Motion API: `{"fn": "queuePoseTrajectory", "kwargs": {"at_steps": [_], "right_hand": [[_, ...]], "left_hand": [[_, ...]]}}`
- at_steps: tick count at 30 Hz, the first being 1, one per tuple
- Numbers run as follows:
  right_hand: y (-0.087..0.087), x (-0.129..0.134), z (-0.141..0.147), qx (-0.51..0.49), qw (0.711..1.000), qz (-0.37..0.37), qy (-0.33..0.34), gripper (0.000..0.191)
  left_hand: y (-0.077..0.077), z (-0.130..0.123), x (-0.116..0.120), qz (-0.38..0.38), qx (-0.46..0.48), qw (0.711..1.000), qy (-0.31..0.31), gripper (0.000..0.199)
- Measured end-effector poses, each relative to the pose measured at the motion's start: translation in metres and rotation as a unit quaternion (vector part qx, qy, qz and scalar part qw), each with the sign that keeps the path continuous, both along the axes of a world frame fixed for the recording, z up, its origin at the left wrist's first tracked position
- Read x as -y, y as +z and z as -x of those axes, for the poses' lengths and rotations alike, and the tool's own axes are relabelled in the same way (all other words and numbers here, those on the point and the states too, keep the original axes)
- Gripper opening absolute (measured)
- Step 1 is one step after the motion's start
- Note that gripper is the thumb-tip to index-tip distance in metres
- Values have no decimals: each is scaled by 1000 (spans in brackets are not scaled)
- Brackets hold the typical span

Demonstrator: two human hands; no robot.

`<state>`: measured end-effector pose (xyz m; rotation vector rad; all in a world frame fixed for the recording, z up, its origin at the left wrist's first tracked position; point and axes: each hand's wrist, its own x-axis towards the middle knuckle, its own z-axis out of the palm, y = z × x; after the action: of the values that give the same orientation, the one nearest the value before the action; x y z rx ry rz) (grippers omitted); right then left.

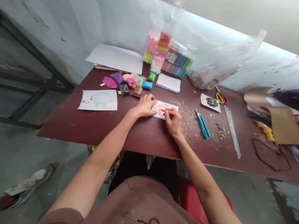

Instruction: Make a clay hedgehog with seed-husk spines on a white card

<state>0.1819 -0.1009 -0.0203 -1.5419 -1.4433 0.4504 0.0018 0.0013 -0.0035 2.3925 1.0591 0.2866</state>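
My right hand (173, 121) grips an orange marker (171, 112), its tip down at a small white card (174, 108). Orange lines of an animal drawing (161, 107) cover the middle of that card, partly behind my fingers. Flat across the card's left edge lies my left hand (146, 105), fingers stretched out and holding nothing. Further left is a larger sheet with a blue hedgehog drawing (101, 99). Small packets of coloured clay, among them a brown packet (137, 91) and a blue packet (147, 85), lie just beyond my left hand.
Right of my hands are a teal utility knife (203, 124), a pile of small sticks (221, 131), glue sticks (232, 132), scissors (221, 97) and a yellow glue gun (267, 132) with its cord. White cards (168, 82) and bagged clay (171, 60) stand behind. Another person's foot (35, 182) shows lower left.
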Motion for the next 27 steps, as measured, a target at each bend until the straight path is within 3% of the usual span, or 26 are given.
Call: {"fn": "queuePoseTrajectory", "kwargs": {"at_steps": [8, 27], "right_hand": [[3, 0, 1, 23, 999, 11, 20, 30], [2, 1, 2, -9, 1000, 3, -9, 28]], "left_hand": [[2, 0, 2, -2, 2, 1000, 3, 50], [-1, 0, 0, 0, 7, 1000, 1, 47]]}}
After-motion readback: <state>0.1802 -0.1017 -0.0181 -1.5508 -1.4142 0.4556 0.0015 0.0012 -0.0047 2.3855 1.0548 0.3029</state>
